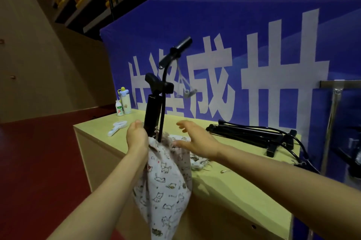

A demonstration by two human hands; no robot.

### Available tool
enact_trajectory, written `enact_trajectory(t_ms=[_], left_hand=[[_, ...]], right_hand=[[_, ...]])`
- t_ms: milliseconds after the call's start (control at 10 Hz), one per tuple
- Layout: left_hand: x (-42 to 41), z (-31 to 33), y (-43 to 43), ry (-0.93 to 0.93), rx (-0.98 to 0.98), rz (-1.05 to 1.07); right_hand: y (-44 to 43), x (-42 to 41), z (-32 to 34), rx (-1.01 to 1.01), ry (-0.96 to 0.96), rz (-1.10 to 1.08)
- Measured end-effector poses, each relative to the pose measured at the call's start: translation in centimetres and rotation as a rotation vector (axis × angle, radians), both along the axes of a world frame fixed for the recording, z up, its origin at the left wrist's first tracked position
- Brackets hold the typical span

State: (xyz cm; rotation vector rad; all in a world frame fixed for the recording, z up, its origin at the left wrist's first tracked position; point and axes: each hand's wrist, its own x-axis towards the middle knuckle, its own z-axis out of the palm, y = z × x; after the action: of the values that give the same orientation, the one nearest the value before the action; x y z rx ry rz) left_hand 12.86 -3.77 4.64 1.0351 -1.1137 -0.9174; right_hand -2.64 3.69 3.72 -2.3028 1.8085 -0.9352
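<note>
1. Left hand: clenched round the cloth bag mouth and the pump barrel.
2. Pump: upright, half bagged, at the counter edge; likely rigid and top-heavy, with a floppy hose. Best gripped at the barrel.
3. Right hand: fingers spread, grasping nothing.

Head camera looks down, close over the counter.

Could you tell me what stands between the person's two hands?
In the head view, a black pump and its hose, rising out of the cat-print bag.
</note>
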Motion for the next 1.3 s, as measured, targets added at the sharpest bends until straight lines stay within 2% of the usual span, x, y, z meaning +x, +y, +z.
enact_trajectory(t_ms=[100, 200, 400, 500, 700, 800, 900, 1000, 1200, 1300], left_hand=[[0.1, -0.4, -0.9, 0.071, 0.062, -0.078], [0.3, -1.5, -2.1, 0.139, 0.156, -0.139], [0.8, -0.8, 0.9, 0.244, 0.24, -0.158], [0.8, -0.8, 2.2, 0.273, 0.278, -0.179], [-1.5, -0.9, 6.4, 0.197, 0.37, -0.28], [-3.6, -1.4, 8.3, 0.178, 0.411, -0.375], [-6.9, -0.9, 12.0, 0.192, 0.421, -0.534], [-10.7, -0.5, 15.2, 0.257, 0.432, -0.698], [-18.0, -2.4, 20.6, 0.296, 0.452, -1.01], [-21.0, -1.7, 24.5, 0.249, 0.48, -1.14]], right_hand=[[-1.0, 0.2, -0.2, 0.073, -0.127, 0.033], [-1.5, 1.2, -0.3, 0.042, -0.221, 0.044], [0.4, 1.4, 0.8, 0.031, -0.248, 0.078], [1.8, 0.7, 1.4, 0.079, -0.361, 0.095], [6.1, -1.4, 2.1, 0.09, -0.547, 0.01], [9.0, -2.3, 2.5, 0.077, -0.715, 0.027], [12.1, -3.5, 3.1, 0.013, -0.993, 0.015], [14.3, -4.7, 3.6, -0.035, -1.123, -0.055], [21.4, -11.2, 3.3, -0.139, -1.21, -0.192], [25.4, -14.7, 3.3, -0.212, -1.125, -0.383]])
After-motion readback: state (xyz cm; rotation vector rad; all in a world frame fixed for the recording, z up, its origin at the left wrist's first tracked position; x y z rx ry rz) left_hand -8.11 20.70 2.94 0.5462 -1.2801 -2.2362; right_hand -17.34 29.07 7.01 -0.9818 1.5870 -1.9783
